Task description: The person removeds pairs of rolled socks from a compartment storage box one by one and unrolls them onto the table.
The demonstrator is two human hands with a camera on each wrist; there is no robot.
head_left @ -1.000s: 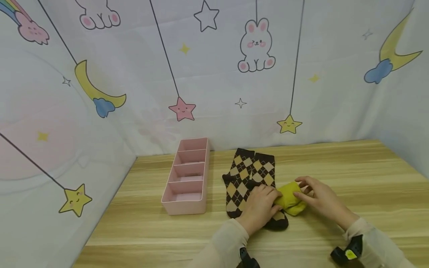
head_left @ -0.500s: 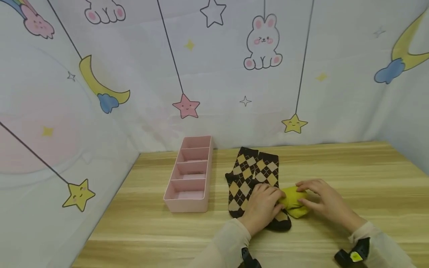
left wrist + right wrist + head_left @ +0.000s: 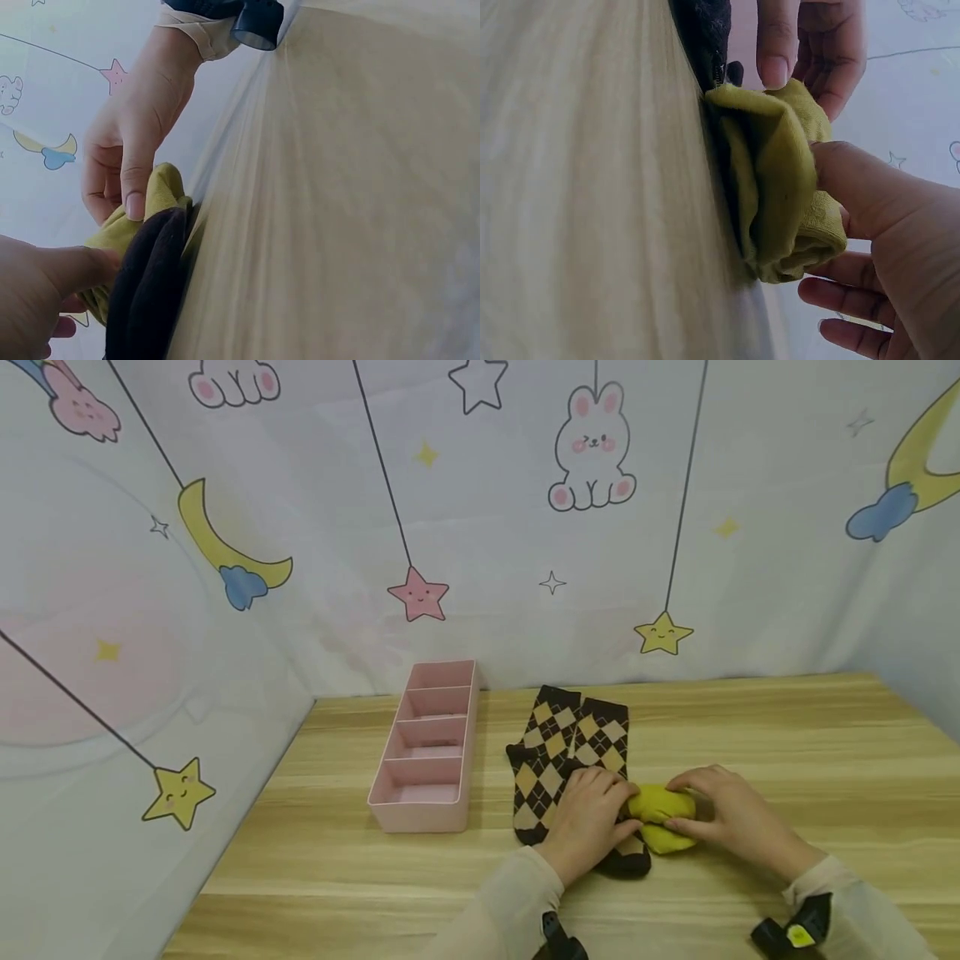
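A rolled yellow-green sock bundle [image 3: 662, 803] lies at the right edge of a pair of brown argyle socks [image 3: 542, 777] in the head view. My left hand [image 3: 588, 814] lies across the argyle socks, its fingers and thumb gripping the bundle's left end. From the right, my right hand [image 3: 731, 814] pinches the bundle, forefinger on top and thumb at the near side. The right wrist view shows the bundle's folded layers [image 3: 780, 180] and a rolled lower edge. In the left wrist view, a dark sock toe [image 3: 150, 277] stands in front of the bundle.
A pink organizer box [image 3: 420, 818] with several compartments stands left of the socks on the wood-grain table [image 3: 315, 877]. Behind the table hangs a white cloth backdrop [image 3: 495, 543] printed with stars, moons and rabbits. Both wrists carry small black cameras [image 3: 795, 927].
The yellow-green bundle has been folded over, with a crease now across its middle. My right thumb has moved lower on it. My left hand stays in about the same place.
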